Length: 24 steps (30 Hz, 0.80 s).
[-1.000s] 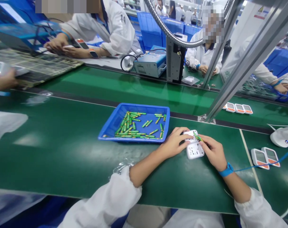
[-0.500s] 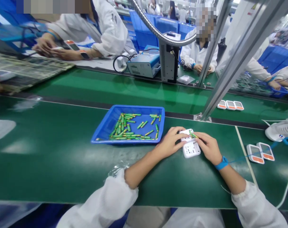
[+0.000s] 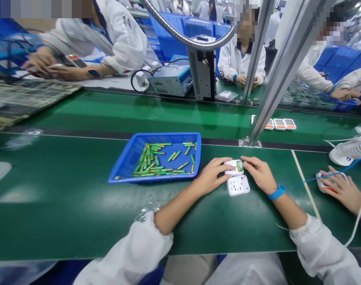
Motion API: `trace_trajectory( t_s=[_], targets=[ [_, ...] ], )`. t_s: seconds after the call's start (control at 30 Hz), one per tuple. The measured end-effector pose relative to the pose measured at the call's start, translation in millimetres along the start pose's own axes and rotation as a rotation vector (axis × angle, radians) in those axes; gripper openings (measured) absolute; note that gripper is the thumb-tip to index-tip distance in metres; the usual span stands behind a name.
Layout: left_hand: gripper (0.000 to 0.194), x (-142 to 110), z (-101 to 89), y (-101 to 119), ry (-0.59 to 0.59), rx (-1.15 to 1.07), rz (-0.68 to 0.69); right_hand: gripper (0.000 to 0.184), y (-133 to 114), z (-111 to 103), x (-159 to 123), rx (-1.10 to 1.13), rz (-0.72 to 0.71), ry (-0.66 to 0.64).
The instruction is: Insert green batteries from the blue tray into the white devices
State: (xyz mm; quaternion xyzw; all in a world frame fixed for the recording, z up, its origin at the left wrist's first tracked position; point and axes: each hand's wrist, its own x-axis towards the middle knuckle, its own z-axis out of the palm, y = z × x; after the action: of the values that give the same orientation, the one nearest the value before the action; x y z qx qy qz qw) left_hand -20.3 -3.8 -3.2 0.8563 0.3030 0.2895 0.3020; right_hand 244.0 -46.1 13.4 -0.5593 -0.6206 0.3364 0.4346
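My left hand [image 3: 212, 174] grips the left side of a white device [image 3: 229, 171], whose open battery side faces up. Green batteries [image 3: 239, 166] show in the right part of that device. At its right edge my right hand [image 3: 260, 174], with a blue wrist strap, is closed in a pinch on what looks like a battery, mostly hidden by the fingertips. A second white device [image 3: 238, 186] lies just below, back up, with neither hand holding it. Left of my hands stands a blue tray [image 3: 115, 174] with several loose green batteries.
A co-worker's hand [image 3: 342, 190] rests on a white-and-orange device at the right, near a white scanner-like device [image 3: 351, 150]. More finished-looking units [image 3: 279, 124] stand beyond the metal post [image 3: 265, 103]. Plastic film [image 3: 147, 209] lies left of my forearm. Co-workers sit across the bench.
My right fingers have shifted up slightly at the device's right edge; a battery there shows less. A co-worker's hand has come in at the right over the devices. The view has shifted a little.
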Motion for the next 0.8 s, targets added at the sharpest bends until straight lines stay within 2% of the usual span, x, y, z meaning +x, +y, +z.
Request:
trace_trajectory(
  t_s=[0.13, 0.27, 0.37, 0.47, 0.6, 0.8],
  targets=[
    [0.031, 0.0, 3.0, -2.5, 0.003, 0.008, -0.009, 0.028, 2.3, 9.5, 5.1, -0.020, 0.005, 0.038],
    [0.030, -0.1, 5.6, -4.5, 0.020, 0.017, -0.015, 0.024, -2.4, 8.9, 1.0, -0.217, -0.131, 0.012],
    [0.027, -0.1, 7.3, -3.9, 0.047, 0.008, -0.013, 0.047, -3.8, 9.9, -10.1, -0.415, -0.240, -0.071],
    [0.026, 0.4, 9.2, -2.4, 0.073, -0.017, 0.009, 0.074, -0.8, 13.1, -23.9, -0.609, -0.281, -0.149],
    [0.030, 4.5, 12.9, -3.8, 0.090, -0.035, 0.023, 0.082, 7.5, 9.7, -33.1, -0.775, -0.307, -0.205],
    [0.028, 15.3, 21.7, -9.6, 0.106, -0.027, 0.025, 0.088, 23.7, -0.9, -32.3, -0.783, -0.364, -0.206]
  ],
)
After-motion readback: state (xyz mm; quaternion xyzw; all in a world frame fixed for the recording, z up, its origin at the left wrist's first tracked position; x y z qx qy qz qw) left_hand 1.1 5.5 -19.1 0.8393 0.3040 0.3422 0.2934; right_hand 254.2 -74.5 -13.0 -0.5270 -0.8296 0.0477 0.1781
